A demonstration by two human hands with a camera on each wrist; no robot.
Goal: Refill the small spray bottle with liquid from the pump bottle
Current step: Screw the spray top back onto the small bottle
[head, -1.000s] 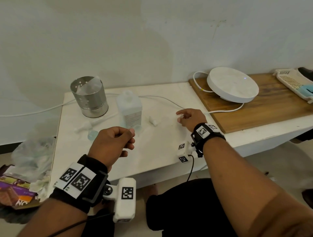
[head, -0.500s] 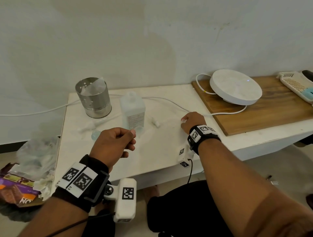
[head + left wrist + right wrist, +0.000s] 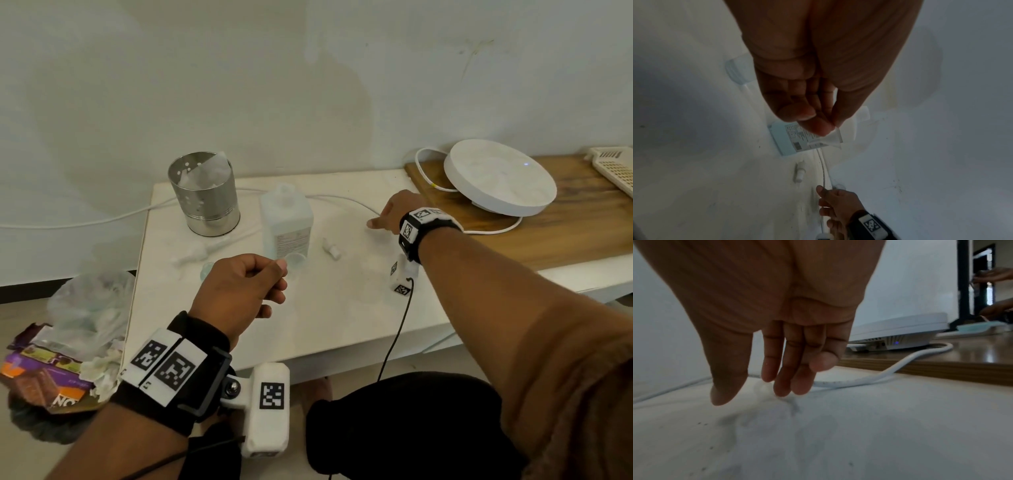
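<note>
My left hand [image 3: 279,270] hovers over the front of the white table [image 3: 342,325]. Its thumb and forefinger pinch a small clear spray bottle [image 3: 829,137] without its top. Just behind it stands the translucent pump bottle [image 3: 287,222] with a printed label and an open neck. The pump with its tube [image 3: 205,250] lies to the left of that bottle, and a small white spray head [image 3: 331,247] lies to its right. My right hand [image 3: 375,224] is farther back on the right. Its fingers [image 3: 781,382] are straight, point down at the table beside a white cable [image 3: 890,371], and hold nothing.
A perforated metal cup [image 3: 205,198] stands at the back left. A round white device [image 3: 500,178] sits on a wooden board [image 3: 565,240] at the right, with its cable running across the table. A plastic bag and wrappers [image 3: 68,335] lie on the floor at the left.
My right hand has moved back and to the right, and its fingers have straightened down to the table by the cable. My left hand has kept its pinch and barely moved.
</note>
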